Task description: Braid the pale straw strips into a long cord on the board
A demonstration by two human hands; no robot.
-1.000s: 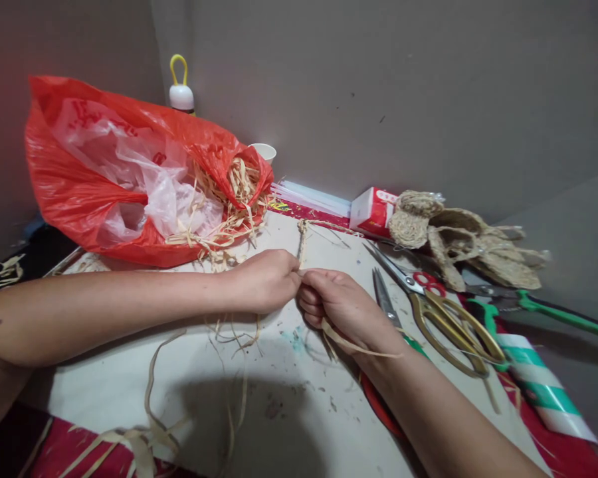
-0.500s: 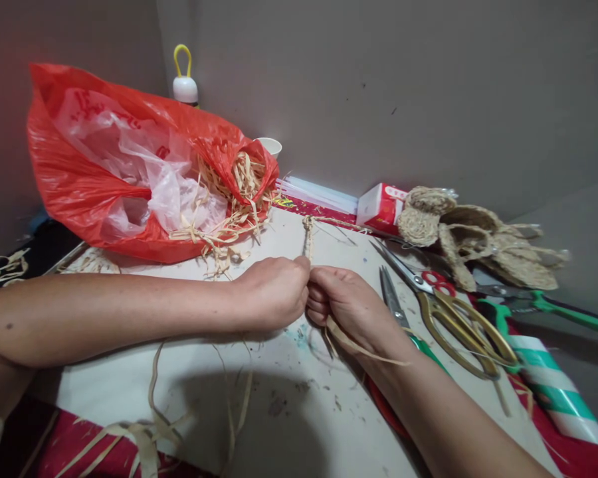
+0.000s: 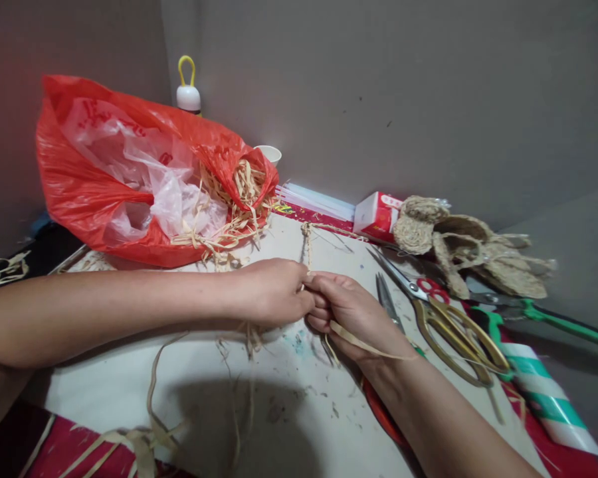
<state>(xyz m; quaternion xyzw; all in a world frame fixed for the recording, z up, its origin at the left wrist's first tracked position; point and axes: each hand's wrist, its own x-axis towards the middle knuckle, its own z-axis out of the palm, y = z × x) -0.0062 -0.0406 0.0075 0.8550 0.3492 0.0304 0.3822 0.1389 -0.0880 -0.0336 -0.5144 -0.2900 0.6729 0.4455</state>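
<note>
My left hand and my right hand meet above the white board, fingers pinched together on strands of pale raffia. From between them a thin braided raffia cord runs away from me to a knot, then bends right along the board's far edge. One flat raffia strip trails out of my right hand across its wrist. Loose strands hang below my left hand. The exact grip of the fingertips is hidden where the hands touch.
A red plastic bag with raffia stands at back left, near a bottle and a white cup. To the right lie gold-handled scissors, a second pair, green-handled pliers, woven raffia pieces and a striped roll.
My left hand has turned slightly, its fingers now crossing over toward the right hand. My right thumb has shifted up against the cord. The whole view has tilted a little.
</note>
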